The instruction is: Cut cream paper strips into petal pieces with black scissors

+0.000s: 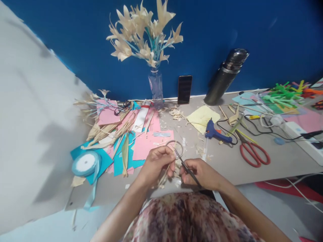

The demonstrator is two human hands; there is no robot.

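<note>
My left hand (pixel 161 160) is closed, fingertips pinched together on what looks like a pale dried husk strip (pixel 165 175) that hangs below them. Close by on the right, my right hand (pixel 195 173) is wrapped round a slim dark tool (pixel 188 170). Its thin tip points up and left, toward the left fingertips; its exact kind is unclear. Behind the hands, a thin round ring (pixel 181 144) shows just past the tool's tip. Pale scraps lie on the table beneath both hands.
Left are a blue ribbon spool (pixel 85 163), pink paper (pixel 143 147) and dried husks (pixel 101 129). Behind stand husk flowers (pixel 141 27) in a clear bottle (pixel 155 85), a phone (pixel 185 89) and a flask (pixel 222 82). Right lie a glue gun (pixel 218 134), red-handled scissors (pixel 256 155) and a power strip (pixel 302 137).
</note>
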